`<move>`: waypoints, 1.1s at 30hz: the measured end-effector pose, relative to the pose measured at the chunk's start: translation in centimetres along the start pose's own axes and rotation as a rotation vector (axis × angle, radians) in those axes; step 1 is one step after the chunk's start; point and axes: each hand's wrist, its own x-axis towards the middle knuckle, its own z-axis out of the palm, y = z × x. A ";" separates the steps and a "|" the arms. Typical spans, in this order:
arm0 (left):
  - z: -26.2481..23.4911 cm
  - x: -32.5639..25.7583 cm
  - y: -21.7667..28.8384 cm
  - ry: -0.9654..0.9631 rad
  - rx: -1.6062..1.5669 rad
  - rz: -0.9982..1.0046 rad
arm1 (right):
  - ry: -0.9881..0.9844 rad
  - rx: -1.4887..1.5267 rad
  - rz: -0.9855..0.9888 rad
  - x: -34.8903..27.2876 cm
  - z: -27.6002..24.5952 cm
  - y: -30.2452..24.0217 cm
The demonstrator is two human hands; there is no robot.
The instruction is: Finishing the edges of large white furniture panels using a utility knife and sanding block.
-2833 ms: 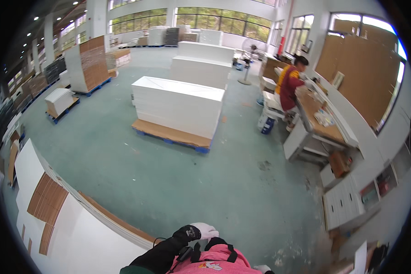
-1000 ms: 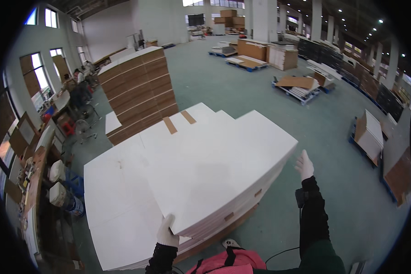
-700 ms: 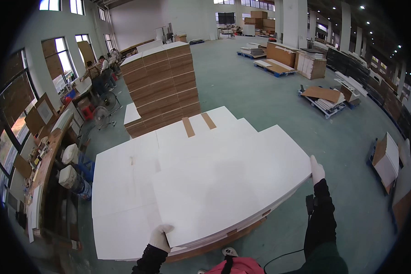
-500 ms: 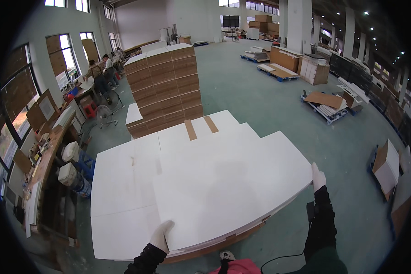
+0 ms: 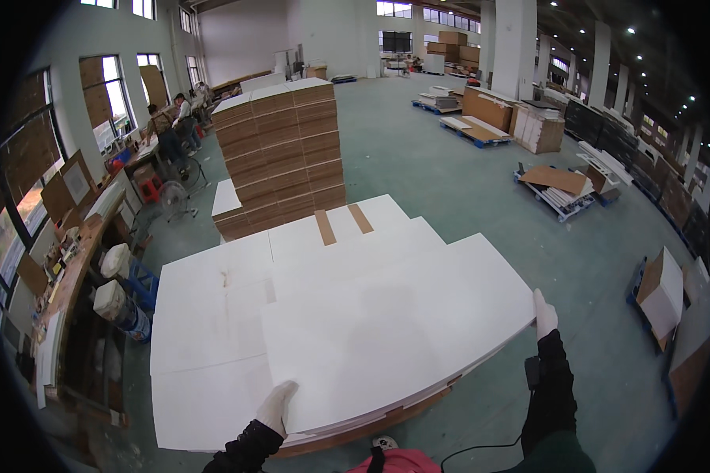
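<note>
"Since both hands meet the broad, flat white panel (image 5: 402,331), are they gripping it?"

"I can't tell. The white-gloved left hand (image 5: 277,406) lies bent against the panel's near left corner, and the white-gloved right hand (image 5: 544,317) is at its right corner, but the undersides of the fingers are hidden."

"Where is the panel lying?"

"On top of a low stack, with smooth white sheets (image 5: 205,331) to its left and two narrow brown strips (image 5: 325,227) toward its far side."

"What could go wrong?"

"Uneven pressure from the two sides could skew the panel over the slick-looking surface below, or a smooth glove could lose its corner. The thin black cable (image 5: 481,448), on the panel's near side, might snag if the right arm swung wide."

"Anything hard to make out?"

"White against white blurs the panel's far outline, so I can't say which stepped edge belongs to it. Below its near edge, one grey-and-white shoe (image 5: 385,443) is partly cut off by pink cloth (image 5: 406,461)."
</note>
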 end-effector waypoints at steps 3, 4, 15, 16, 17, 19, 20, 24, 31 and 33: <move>1.9 -2.1 5.5 0.017 1.087 0.602 | 0.028 0.027 0.013 -2.0 -1.8 0.1; 2.2 -1.9 6.0 0.017 1.090 0.605 | 0.021 0.011 0.009 -2.4 -1.9 0.4; -2.7 -1.3 9.7 0.059 -0.251 -0.376 | -0.026 0.013 -0.052 -14.3 -4.0 2.4; -3.0 -1.1 10.5 0.030 -0.262 -0.400 | -0.023 0.014 -0.054 -14.4 -5.0 1.8; -3.8 -0.9 10.5 0.033 -0.263 -0.396 | -0.248 0.115 0.068 -14.6 -6.1 0.7; -5.7 -0.5 10.2 -0.045 -0.229 -0.466 | -0.464 0.216 0.195 -13.9 -7.2 -0.5; -6.1 -0.2 10.4 -0.087 -0.226 -0.506 | -0.591 0.274 0.269 -12.9 -7.0 -0.6; -7.7 2.3 9.7 -0.272 0.009 -0.351 | -0.815 0.415 0.306 -11.6 -3.4 -3.0; -5.2 3.5 10.4 -0.048 -0.183 -0.327 | -0.871 0.585 0.215 -9.0 -1.8 1.3; -6.2 3.8 10.6 -0.057 -0.232 -0.346 | -0.856 0.584 0.230 -10.4 -1.8 1.9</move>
